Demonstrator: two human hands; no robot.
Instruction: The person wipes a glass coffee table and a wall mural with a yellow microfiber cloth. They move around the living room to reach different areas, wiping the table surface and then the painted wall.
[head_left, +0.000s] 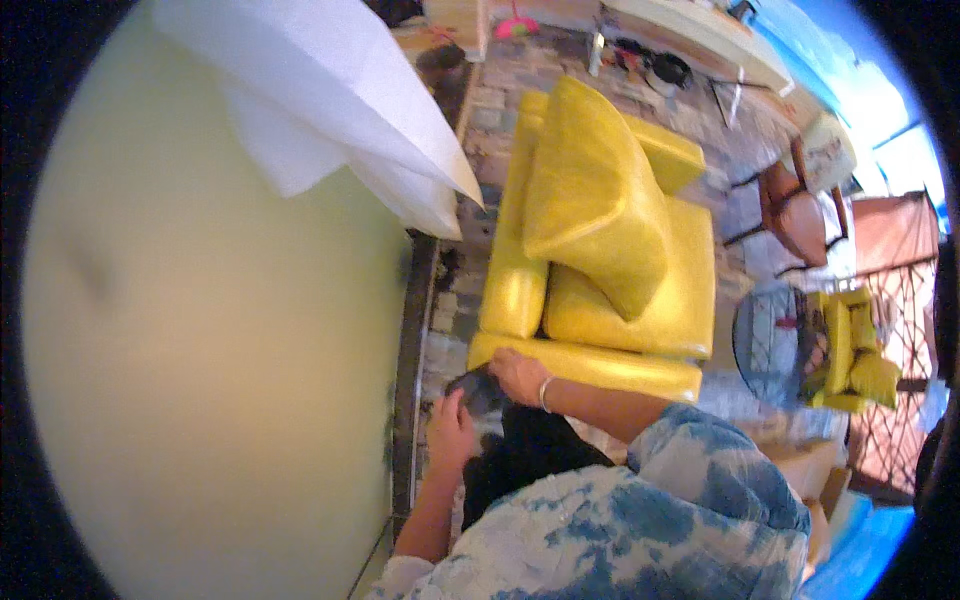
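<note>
A dark grey item (478, 390), perhaps a cloth, is between my two hands; blur hides its exact kind. My left hand (451, 431) holds its near left side, fingers pointing away from me. On its other side, my right hand (519, 377) grips it with bent fingers, a pale bracelet on the wrist. Just past my right hand is the arm of a yellow armchair (589, 364). Two yellow cushions (592, 172) lean in a pile on the chair's seat.
A pale frosted panel (225, 337) fills the left, with a white sheet (360, 97) hanging over its top. Stone-patterned floor (510, 67) shows around the armchair. To the right stand a wooden chair (799, 225), a round glass table (769, 341) and another yellow armchair (840, 352).
</note>
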